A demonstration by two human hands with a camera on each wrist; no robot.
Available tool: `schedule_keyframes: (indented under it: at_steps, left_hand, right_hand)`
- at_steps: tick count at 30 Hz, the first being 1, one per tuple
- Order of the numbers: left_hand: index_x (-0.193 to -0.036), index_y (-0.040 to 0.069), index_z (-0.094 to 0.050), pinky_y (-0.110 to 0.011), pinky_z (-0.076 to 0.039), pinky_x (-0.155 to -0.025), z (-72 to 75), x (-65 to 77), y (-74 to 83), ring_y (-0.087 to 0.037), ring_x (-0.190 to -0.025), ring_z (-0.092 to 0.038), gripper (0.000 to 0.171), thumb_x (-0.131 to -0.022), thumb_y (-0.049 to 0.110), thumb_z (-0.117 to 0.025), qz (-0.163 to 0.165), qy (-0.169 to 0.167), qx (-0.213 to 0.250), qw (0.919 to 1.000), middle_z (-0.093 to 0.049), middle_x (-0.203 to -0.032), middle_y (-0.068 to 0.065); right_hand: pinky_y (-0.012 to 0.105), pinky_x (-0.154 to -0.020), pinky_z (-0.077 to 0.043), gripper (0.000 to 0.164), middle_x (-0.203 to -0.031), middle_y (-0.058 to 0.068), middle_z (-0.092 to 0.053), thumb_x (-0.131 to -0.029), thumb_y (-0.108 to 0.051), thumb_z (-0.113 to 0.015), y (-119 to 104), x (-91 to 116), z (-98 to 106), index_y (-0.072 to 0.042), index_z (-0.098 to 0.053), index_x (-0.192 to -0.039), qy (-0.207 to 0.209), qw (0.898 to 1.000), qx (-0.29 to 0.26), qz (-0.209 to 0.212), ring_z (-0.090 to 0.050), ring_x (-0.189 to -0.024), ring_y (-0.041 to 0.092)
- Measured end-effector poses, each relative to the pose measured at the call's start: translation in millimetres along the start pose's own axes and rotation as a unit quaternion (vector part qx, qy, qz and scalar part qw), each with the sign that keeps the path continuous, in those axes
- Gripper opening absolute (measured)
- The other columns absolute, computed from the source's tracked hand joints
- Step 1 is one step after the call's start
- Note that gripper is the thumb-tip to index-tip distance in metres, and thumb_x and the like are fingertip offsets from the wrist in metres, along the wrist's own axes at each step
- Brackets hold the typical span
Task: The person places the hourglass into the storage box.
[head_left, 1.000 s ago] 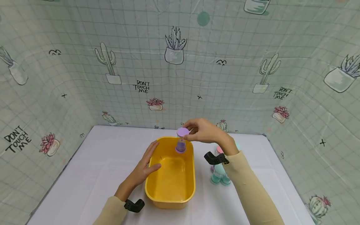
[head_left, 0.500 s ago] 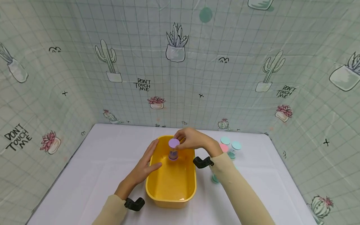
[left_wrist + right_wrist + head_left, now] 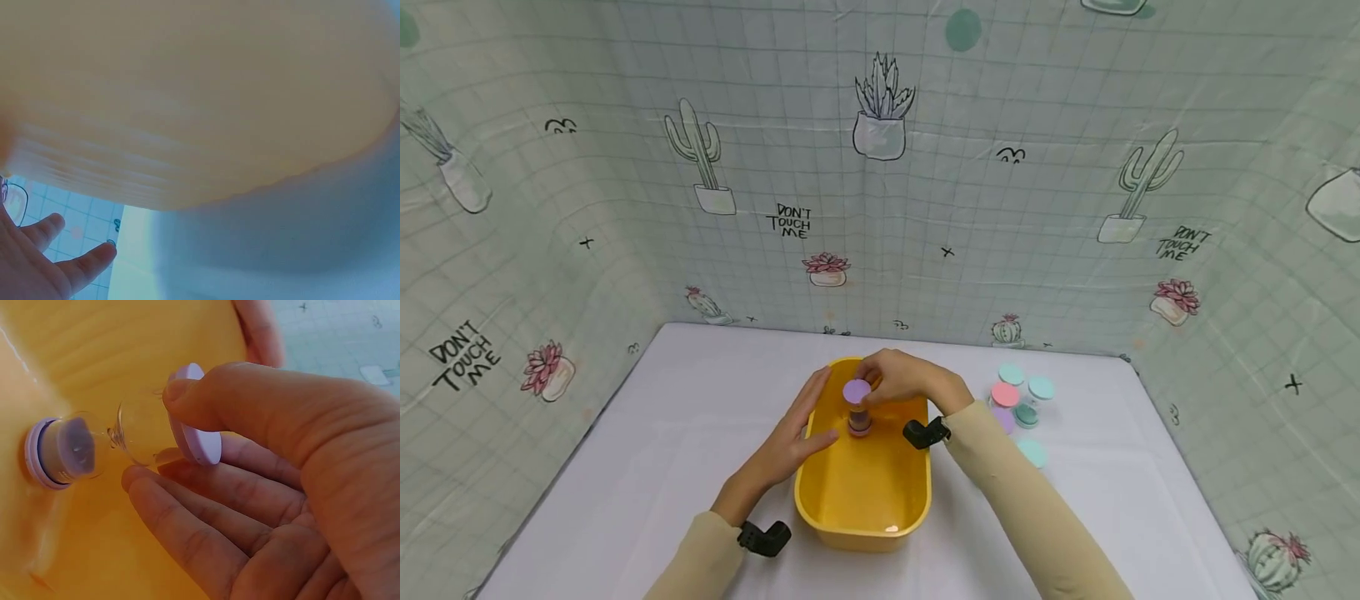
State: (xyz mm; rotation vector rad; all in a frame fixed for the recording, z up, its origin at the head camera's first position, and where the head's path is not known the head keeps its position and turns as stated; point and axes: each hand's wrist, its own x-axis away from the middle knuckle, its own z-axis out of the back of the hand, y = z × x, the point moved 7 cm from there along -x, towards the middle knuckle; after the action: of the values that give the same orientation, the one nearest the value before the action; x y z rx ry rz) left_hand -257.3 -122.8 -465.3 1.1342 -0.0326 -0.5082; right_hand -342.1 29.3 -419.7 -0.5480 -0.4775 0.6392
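Note:
An hourglass (image 3: 857,392) with purple caps and purple sand stands upright inside the yellow tub (image 3: 863,532), toward its far end. My right hand (image 3: 897,377) pinches the upper cap between thumb and fingers. In the right wrist view the clear glass waist of the hourglass shows, and its lower cap (image 3: 42,453) is right at the tub's floor. At the tub's left side, my left hand (image 3: 786,433) rests on the rim with fingers straight along it and the thumb reaching over the inside. The left wrist view shows the tub's outer wall (image 3: 187,112) beside that hand's extended fingers.
Several more hourglasses sit on the white table right of the tub, among them a pink one (image 3: 1004,394), a turquoise one (image 3: 1041,387) and a purple one (image 3: 1003,420). My right sleeve (image 3: 1000,475) passes close by them. A patterned cloth wall (image 3: 910,217) rises behind the table.
My right hand has carried the purple hourglass left and down from above the tub's far right rim into the tub. The left hand has stayed on the rim.

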Motion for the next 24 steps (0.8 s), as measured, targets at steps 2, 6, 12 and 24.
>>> schedule_keyframes:
  at_steps: [2,6,12,24]
  left_hand:
    - [-0.167,0.017,-0.011,-0.071,-0.009,-0.123,0.1,-0.6,0.3,-0.039,-0.160,-0.004,0.082,-0.102,0.027,-0.060,-0.002,0.001,-0.003,1.0000,-0.004,-0.175,-0.012]
    - [-0.167,0.016,-0.011,-0.070,-0.009,-0.123,0.3,-0.7,1.4,-0.039,-0.160,-0.004,0.081,-0.102,0.022,-0.060,-0.009,0.003,0.001,1.0000,-0.004,-0.175,-0.011]
    - [-0.167,0.015,-0.012,-0.071,-0.009,-0.123,-0.9,0.5,1.9,-0.040,-0.160,-0.004,0.081,-0.102,0.022,-0.059,-0.010,0.002,0.004,0.9999,-0.004,-0.174,-0.013]
    - [-0.167,0.018,-0.012,-0.070,-0.008,-0.123,0.0,-0.1,-1.0,-0.038,-0.160,-0.004,0.080,-0.102,0.020,-0.058,0.000,0.007,0.000,1.0000,-0.003,-0.175,-0.010]
  right_hand:
    - [0.038,-0.107,-0.053,0.044,-0.125,0.009,-0.072,-0.090,-0.020,-0.079,1,-4,-2,-0.003,-0.068,-0.130,-0.003,1.000,0.001,0.001,-0.067,-0.118,0.023]
    - [0.040,-0.109,-0.051,0.045,-0.127,0.009,-0.072,-0.090,-0.019,-0.078,3,-9,-6,-0.004,-0.067,-0.131,-0.006,1.000,-0.002,-0.001,-0.066,-0.120,0.024]
    - [0.040,-0.109,-0.051,0.042,-0.128,0.009,-0.072,-0.091,-0.016,-0.077,4,-12,-12,-0.005,-0.068,-0.131,-0.018,1.000,-0.002,-0.001,-0.066,-0.121,0.024]
    - [0.043,-0.111,-0.050,0.044,-0.130,0.014,-0.070,-0.092,-0.012,-0.075,-1,-17,-14,-0.001,-0.065,-0.134,-0.013,1.000,0.001,0.009,-0.065,-0.123,0.027]
